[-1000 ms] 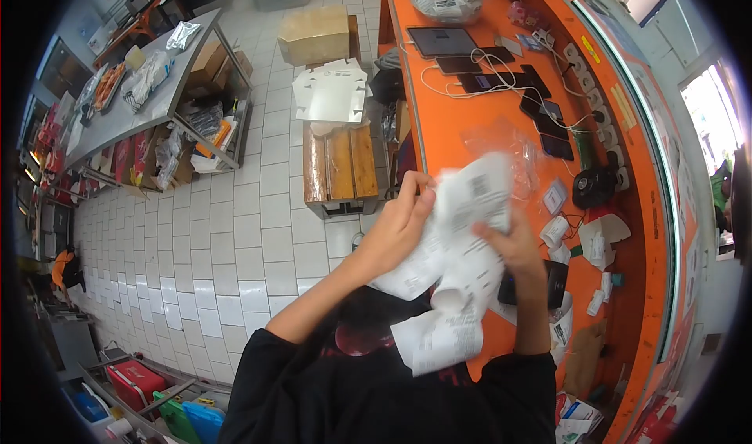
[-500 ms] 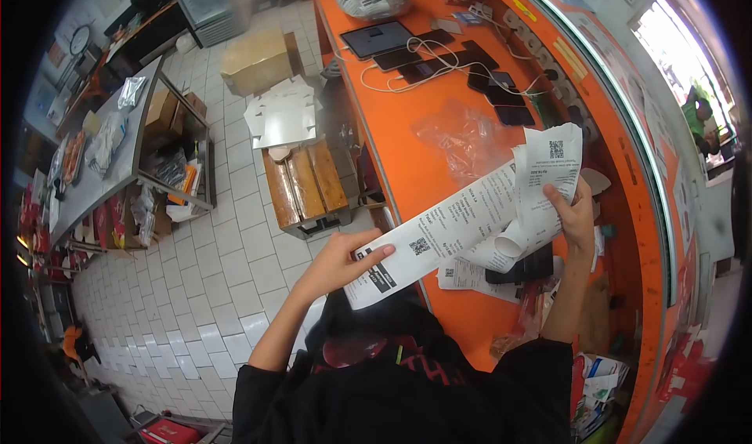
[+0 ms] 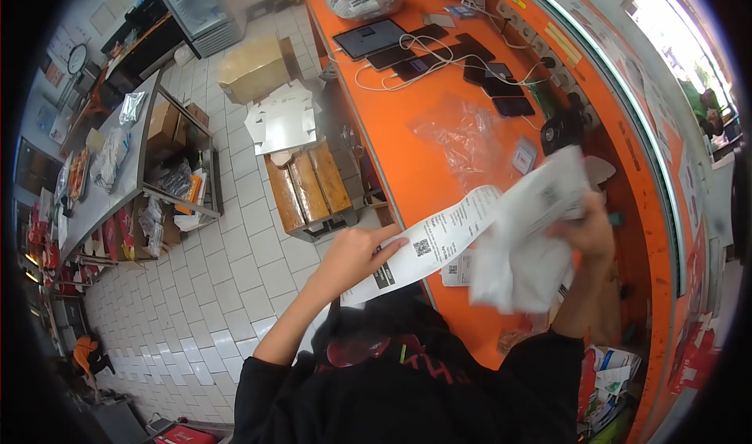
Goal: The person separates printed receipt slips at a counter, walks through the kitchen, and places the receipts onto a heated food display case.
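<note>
A long printed paper receipt [image 3: 440,244] with a QR code stretches between my two hands over the front edge of the orange counter. My left hand [image 3: 356,257] pinches its lower end, thumb on top. My right hand [image 3: 593,228], smeared by motion, grips a bunch of white receipts [image 3: 523,264] that hangs down in loose folds, also blurred. Beneath the bunch, another receipt [image 3: 456,270] lies on the counter, partly covered.
Clear plastic wrap [image 3: 466,142] lies on the orange counter [image 3: 399,154]. Beyond it are a tablet [image 3: 372,39], several phones [image 3: 513,105] and white cables. A dark bottle [image 3: 554,123] stands at the right. Left of the counter are a wooden stool [image 3: 309,189] and a cardboard box [image 3: 254,68].
My right hand has moved slightly right and down, and the receipt bunch has swung into a drooping fold. The strip in my left hand is now more curved. The dark bottle has come into view.
</note>
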`<act>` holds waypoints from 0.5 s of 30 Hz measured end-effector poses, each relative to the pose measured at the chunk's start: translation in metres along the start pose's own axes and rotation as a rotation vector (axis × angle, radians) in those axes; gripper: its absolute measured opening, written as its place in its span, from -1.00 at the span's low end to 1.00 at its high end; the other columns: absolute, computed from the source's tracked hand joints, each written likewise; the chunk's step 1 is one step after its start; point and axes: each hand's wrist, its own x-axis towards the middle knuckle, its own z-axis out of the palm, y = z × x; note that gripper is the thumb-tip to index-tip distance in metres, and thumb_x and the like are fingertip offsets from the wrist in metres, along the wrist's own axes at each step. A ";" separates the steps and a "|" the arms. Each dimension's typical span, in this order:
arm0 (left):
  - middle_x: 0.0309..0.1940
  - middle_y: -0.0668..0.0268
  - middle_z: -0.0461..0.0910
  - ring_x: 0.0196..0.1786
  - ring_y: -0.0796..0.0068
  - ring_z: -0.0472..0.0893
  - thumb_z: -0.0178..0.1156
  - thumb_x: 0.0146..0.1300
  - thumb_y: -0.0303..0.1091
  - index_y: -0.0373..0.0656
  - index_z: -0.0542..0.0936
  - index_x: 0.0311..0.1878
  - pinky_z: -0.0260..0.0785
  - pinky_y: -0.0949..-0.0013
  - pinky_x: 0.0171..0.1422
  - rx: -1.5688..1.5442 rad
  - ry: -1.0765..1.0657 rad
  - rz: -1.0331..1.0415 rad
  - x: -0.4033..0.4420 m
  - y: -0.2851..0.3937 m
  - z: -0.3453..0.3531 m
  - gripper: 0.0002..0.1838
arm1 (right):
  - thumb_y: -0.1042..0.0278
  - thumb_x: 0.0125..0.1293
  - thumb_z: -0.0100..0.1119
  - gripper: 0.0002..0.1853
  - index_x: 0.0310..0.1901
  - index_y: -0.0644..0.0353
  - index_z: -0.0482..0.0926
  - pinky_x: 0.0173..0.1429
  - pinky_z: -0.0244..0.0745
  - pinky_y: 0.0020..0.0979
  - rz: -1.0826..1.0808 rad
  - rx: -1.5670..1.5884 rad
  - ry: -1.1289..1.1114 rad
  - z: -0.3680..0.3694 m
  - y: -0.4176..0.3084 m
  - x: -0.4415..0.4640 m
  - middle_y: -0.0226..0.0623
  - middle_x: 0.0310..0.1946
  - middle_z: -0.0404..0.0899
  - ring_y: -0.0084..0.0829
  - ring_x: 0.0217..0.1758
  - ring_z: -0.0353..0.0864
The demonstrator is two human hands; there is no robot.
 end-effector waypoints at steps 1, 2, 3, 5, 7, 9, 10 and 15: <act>-0.67 0.08 0.46 -0.56 0.11 0.50 0.07 0.20 -0.19 -0.15 0.53 -0.28 0.31 0.19 -0.48 0.001 -0.010 0.004 0.001 0.003 -0.001 -0.78 | 0.54 -0.04 0.27 -0.62 -0.10 0.32 0.52 -0.05 0.43 -0.45 -0.066 0.016 -0.119 0.020 0.001 0.015 -0.29 -0.19 0.59 -0.48 -0.16 0.55; -0.66 0.09 0.47 -0.56 0.16 0.53 0.10 0.19 -0.21 -0.16 0.53 -0.30 0.33 0.25 -0.47 0.036 0.002 0.049 0.002 0.006 -0.002 -0.79 | 0.54 -0.03 0.26 -0.60 -0.06 0.32 0.51 -0.03 0.41 -0.46 -0.131 0.032 -0.236 0.033 0.005 0.024 -0.30 -0.16 0.58 -0.49 -0.13 0.53; -0.65 0.10 0.49 -0.55 0.20 0.55 0.14 0.17 -0.23 -0.18 0.53 -0.32 0.36 0.30 -0.47 0.071 0.015 0.095 0.003 0.009 -0.005 -0.80 | 0.54 -0.03 0.26 -0.60 -0.06 0.32 0.51 -0.03 0.41 -0.46 -0.127 0.034 -0.224 0.031 0.006 0.024 -0.30 -0.16 0.58 -0.49 -0.13 0.53; -0.67 0.12 0.48 -0.59 0.24 0.54 0.16 0.16 -0.25 -0.18 0.54 -0.32 0.35 0.32 -0.49 0.033 0.044 0.073 0.000 0.015 -0.014 -0.82 | 0.51 0.00 0.26 -0.54 0.01 0.32 0.46 -0.01 0.38 -0.48 0.105 0.208 -0.220 0.026 0.009 0.025 -0.30 -0.14 0.55 -0.54 -0.09 0.49; -0.68 0.13 0.47 -0.62 0.28 0.54 0.18 0.15 -0.28 -0.19 0.55 -0.32 0.33 0.35 -0.52 0.009 0.065 0.050 -0.007 0.015 -0.021 -0.83 | 0.49 0.00 0.28 -0.53 0.02 0.32 0.45 -0.01 0.38 -0.48 0.152 0.221 -0.201 0.017 0.021 0.026 -0.30 -0.15 0.56 -0.56 -0.10 0.49; -0.70 0.18 0.44 -0.68 0.29 0.46 0.18 0.13 -0.32 -0.15 0.55 -0.34 0.24 0.37 -0.59 -0.005 0.115 0.042 -0.014 0.013 -0.024 -0.88 | 0.40 0.01 0.31 -0.52 0.01 0.32 0.45 -0.04 0.39 -0.49 0.288 0.255 -0.209 0.011 0.036 0.029 -0.30 -0.18 0.57 -0.58 -0.12 0.49; -0.70 0.18 0.44 -0.68 0.29 0.46 0.18 0.13 -0.32 -0.15 0.55 -0.34 0.24 0.37 -0.59 0.003 0.095 0.052 -0.016 0.014 -0.023 -0.88 | 0.40 0.01 0.31 -0.52 0.01 0.32 0.45 -0.04 0.39 -0.49 0.292 0.269 -0.189 0.010 0.040 0.031 -0.30 -0.18 0.57 -0.58 -0.12 0.49; -0.67 0.18 0.46 -0.67 0.33 0.45 0.19 0.12 -0.36 -0.17 0.54 -0.36 0.23 0.38 -0.57 -0.070 0.061 -0.065 -0.024 0.017 -0.023 -0.90 | 0.38 -0.09 0.39 -0.55 -0.14 0.37 0.50 -0.11 0.40 -0.51 0.310 0.454 -0.114 0.012 0.047 0.038 -0.29 -0.26 0.59 -0.57 -0.20 0.51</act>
